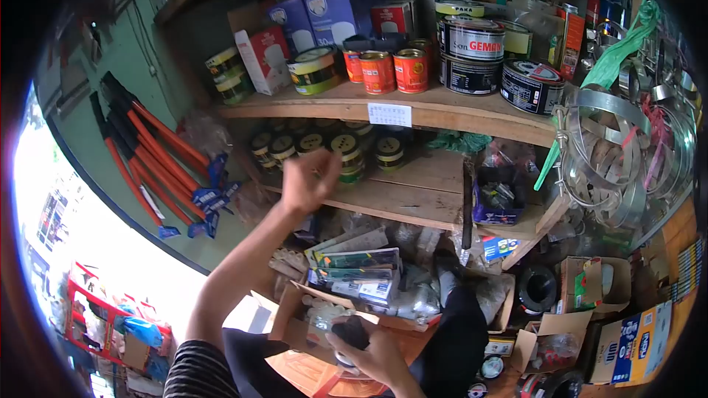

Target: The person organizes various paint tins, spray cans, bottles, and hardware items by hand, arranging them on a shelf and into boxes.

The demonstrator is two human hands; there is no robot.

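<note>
My left hand (308, 183) is raised in front of the middle shelf, its fingers bent and apart, with nothing visible in them. Behind it stand several small round cans with yellow-and-black lids; one can (346, 151) is just beside my fingers. Whether I touch any can is not plain. Low down, over my lap, my right hand (372, 354) is closed around a black, soft-looking bundle (350, 332). An open cardboard box (291, 317) holding clear plastic-wrapped items is next to it.
Paint tins (472, 44), orange cans (377, 72) and purple boxes (341, 15) fill the upper shelf (295, 107). Metal hose clamps (608, 147) hang at right. Orange-handled tools (158, 162) hang on the left wall. Open cartons (557, 343) crowd the lower right.
</note>
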